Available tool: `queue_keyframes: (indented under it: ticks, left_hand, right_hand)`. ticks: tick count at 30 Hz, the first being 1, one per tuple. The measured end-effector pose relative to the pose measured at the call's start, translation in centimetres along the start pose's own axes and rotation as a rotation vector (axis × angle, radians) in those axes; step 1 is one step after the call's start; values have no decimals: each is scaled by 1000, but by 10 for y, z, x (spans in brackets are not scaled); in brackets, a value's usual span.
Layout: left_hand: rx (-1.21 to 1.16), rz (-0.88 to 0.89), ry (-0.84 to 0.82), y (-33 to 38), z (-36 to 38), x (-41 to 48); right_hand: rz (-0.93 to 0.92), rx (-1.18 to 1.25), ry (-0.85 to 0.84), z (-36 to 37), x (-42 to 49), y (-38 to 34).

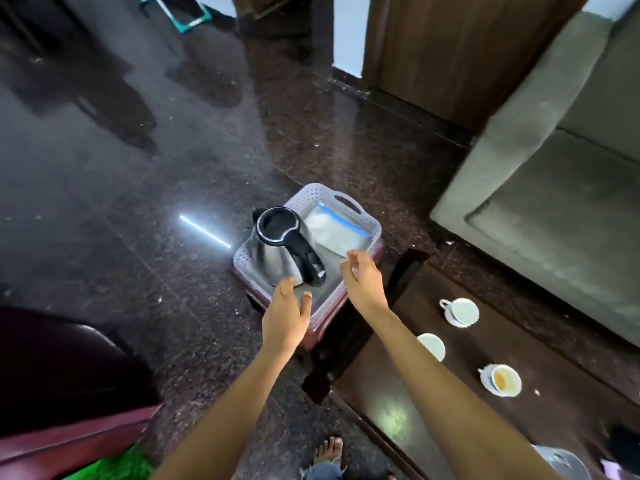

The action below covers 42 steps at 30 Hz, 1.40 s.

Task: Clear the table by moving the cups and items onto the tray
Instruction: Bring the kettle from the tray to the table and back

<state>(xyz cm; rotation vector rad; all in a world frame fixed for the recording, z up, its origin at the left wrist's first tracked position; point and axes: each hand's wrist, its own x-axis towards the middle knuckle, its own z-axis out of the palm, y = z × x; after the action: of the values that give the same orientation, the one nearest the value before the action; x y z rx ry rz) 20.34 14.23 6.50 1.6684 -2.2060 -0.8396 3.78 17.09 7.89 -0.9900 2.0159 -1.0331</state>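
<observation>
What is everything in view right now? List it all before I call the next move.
tray: one, pale grey, on the stool
stool: one, dark red, on the floor beside the table
kettle: one, steel with black handle, in the tray
zip bag: one, clear with white contents, in the tray
cups: three, white, on the table
table: one, dark brown, right
sofa: one, grey-green, far right
left hand: one, bare, open, near the kettle
right hand: one, bare, empty, by the zip bag

**LIGHTING AND SHARPNESS**

Illumination: dim, indoor. The polished floor [138, 202] carries a bright linear glare streak [205, 232] and broad dark reflections. The desk [391, 420] shows a pale sheen. Straight lines bend toward the edges. The sofa [554, 202] is smeared by blur.
</observation>
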Motion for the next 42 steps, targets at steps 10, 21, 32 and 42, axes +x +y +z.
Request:
queue_keyframes:
  ticks: [10,21,32,42]
  left_hand:
    - [-27,-84,18,-42,-19,27]
    - [-32,-82,28,-68,-21,37]
    - [-45,-50,43,-59,-32,50]
    - [-48,121,-5,16,-15,45]
  right_hand:
    - [23,22,-121,61,42,-23]
    - [189,250,279,100,57,-24]
    - [152,500,380,60,56,-36]
    - [67,455,592,-58,6,-32]
